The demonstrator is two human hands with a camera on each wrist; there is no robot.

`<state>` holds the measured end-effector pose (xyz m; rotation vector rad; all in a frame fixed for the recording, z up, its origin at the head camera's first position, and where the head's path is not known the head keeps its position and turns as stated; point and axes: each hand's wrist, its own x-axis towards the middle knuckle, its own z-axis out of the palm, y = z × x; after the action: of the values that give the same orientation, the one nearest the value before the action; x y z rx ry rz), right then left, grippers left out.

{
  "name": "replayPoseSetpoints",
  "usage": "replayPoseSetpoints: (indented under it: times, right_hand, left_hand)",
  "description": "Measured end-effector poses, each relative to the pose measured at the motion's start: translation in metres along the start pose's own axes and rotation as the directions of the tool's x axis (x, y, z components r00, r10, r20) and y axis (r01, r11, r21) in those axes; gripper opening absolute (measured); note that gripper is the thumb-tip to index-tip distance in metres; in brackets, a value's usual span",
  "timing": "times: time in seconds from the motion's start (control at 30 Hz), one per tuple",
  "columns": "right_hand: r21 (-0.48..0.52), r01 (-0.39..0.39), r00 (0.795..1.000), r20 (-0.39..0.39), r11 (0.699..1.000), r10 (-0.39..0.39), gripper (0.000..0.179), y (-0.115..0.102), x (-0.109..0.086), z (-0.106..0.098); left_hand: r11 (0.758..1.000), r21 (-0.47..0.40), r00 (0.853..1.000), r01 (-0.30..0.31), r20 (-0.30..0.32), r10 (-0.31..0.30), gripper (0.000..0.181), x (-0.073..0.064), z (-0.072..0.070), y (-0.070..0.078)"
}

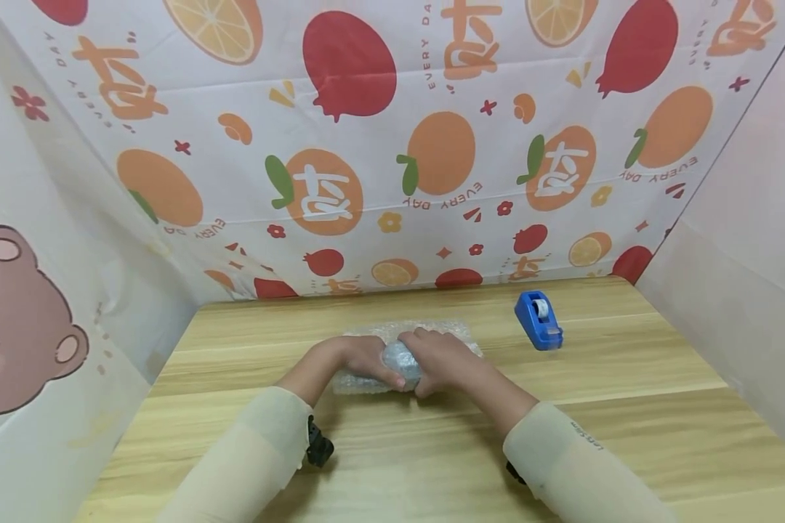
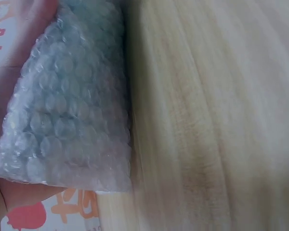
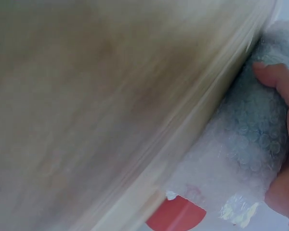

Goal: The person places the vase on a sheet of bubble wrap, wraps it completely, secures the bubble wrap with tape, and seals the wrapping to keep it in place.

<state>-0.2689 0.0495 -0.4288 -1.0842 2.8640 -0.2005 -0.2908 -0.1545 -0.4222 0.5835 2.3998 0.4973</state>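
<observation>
Between my two hands lies a rounded grey-blue object [image 1: 402, 363] wrapped in bubble wrap; what is inside cannot be made out. The bubble wrap [image 1: 349, 383] sticks out flat on both sides of the hands. My left hand [image 1: 366, 356] grips the bundle from the left, with its thumb along the near side. From the right, my right hand [image 1: 440, 358] grips it, fingers over the top. In the right wrist view the thumb [image 3: 277, 79] presses on the bubble wrap [image 3: 245, 130]. The left wrist view shows a flattened end of bubble wrap [image 2: 67, 110] close up.
A blue tape dispenser [image 1: 538, 319] with a roll of clear tape stands on the wooden table [image 1: 392, 465], to the right of the bundle. Behind the table hangs a fruit-print curtain [image 1: 379, 167]. Pale sheets close off the left and right sides.
</observation>
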Motion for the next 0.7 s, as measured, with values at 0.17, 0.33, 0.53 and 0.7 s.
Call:
replayPoseSetpoints:
  times: [0.17,0.33,0.53,0.7]
  right_hand:
    - [0.003,-0.034,0.999,0.008,0.999,0.034,0.089,-0.006,-0.003,-0.002]
    - [0.045,-0.073,0.997,0.044,0.996,0.071,0.092,-0.006,-0.005,0.000]
    - [0.047,-0.080,0.996,0.051,0.996,0.078,0.091,-0.007,-0.005,-0.001]
    - [0.030,-0.081,0.996,0.033,0.996,0.080,0.092,-0.011,-0.006,-0.002]
  left_hand:
    - [0.997,-0.032,0.989,-0.076,-0.129,0.071,0.050,-0.011,-0.001,-0.009]
    - [0.985,-0.072,0.940,-0.159,-0.315,0.129,0.033,-0.025,-0.004,-0.024]
    - [0.988,0.148,0.765,-0.053,-0.630,0.135,0.047,-0.049,-0.002,-0.011]
    - [0.915,0.403,0.764,-0.034,-0.580,0.283,0.074,-0.056,0.022,0.024]
